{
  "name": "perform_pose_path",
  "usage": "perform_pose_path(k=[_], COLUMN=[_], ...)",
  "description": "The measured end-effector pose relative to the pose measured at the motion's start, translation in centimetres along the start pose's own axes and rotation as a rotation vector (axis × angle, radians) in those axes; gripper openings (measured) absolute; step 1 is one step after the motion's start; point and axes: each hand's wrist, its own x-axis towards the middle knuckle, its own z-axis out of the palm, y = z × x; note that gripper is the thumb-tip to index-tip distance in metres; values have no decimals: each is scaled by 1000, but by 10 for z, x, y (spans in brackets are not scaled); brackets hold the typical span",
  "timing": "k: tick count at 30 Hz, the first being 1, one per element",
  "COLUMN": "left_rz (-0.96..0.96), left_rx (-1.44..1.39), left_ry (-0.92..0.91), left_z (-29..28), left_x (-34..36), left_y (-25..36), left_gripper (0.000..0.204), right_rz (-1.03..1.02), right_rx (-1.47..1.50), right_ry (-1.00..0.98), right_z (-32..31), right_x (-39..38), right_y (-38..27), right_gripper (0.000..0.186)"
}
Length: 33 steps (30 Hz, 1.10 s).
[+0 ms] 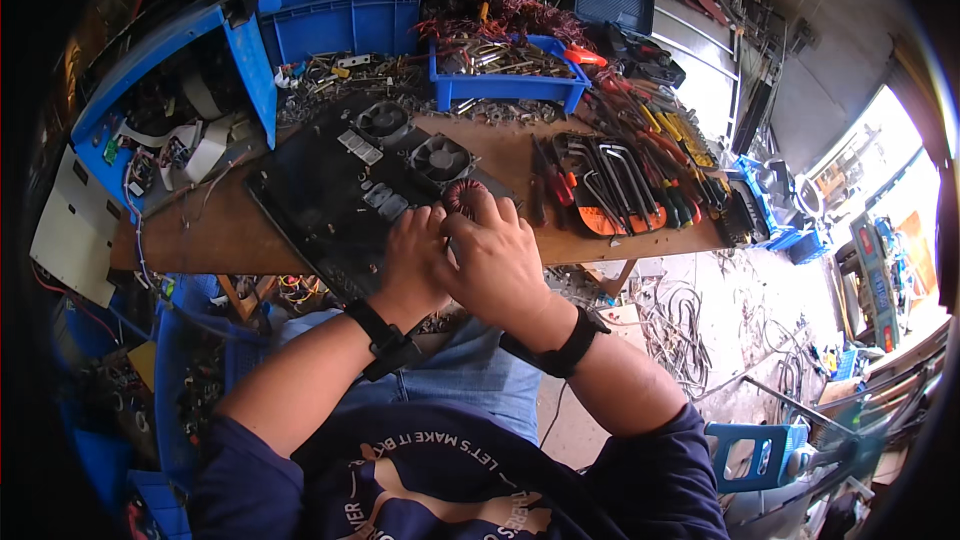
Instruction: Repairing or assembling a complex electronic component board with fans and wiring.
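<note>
A ring-shaped coil wound with reddish-brown wire [464, 196] pokes up between my hands, over the near edge of the wooden table. My right hand [497, 258] is closed on it, with the index finger along its side. My left hand [412, 252] is pressed against the right one, fingers curled toward the coil's lower side. The fingers hide most of the coil's underside. Just beyond my hands lies a black metal panel [310, 175] carrying two black fans, the nearer fan [440, 157] close to the coil.
Hex keys [622, 185], screwdrivers [553, 178] and pliers crowd the table's right side. A blue tray of metal parts [510, 90] stands behind, with tangled reddish wire [480, 10] beyond. At left is an open blue case [250, 75]. Loose cables [680, 325] lie on the floor at right.
</note>
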Motion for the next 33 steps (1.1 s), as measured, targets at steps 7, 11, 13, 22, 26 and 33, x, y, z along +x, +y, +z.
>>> perform_pose_path(k=[7,11,13,22,26,33], left_rz=[124,73,27,-182,-159,-223], left_rx=[-102,-164,-186,-220,-239,-316], left_ry=[117,118,92,-67,-37,-219], left_z=[-8,-9,-13,-33,-31,-44], left_x=[6,6,8,17,16,23], left_y=[-5,-10,-7,7,1,-3], left_gripper=[27,34,38,59,58,50], right_rz=[-76,-37,-10,141,73,84], right_rx=[-96,-65,-68,40,-117,-510], right_ry=[-43,-69,-84,-127,-222,-366], right_z=[-4,-5,-4,-30,-47,-38], right_x=[-3,-5,-8,-15,-2,59], right_y=[-1,-1,4,36,66,96], right_gripper=[38,39,38,32,16,13])
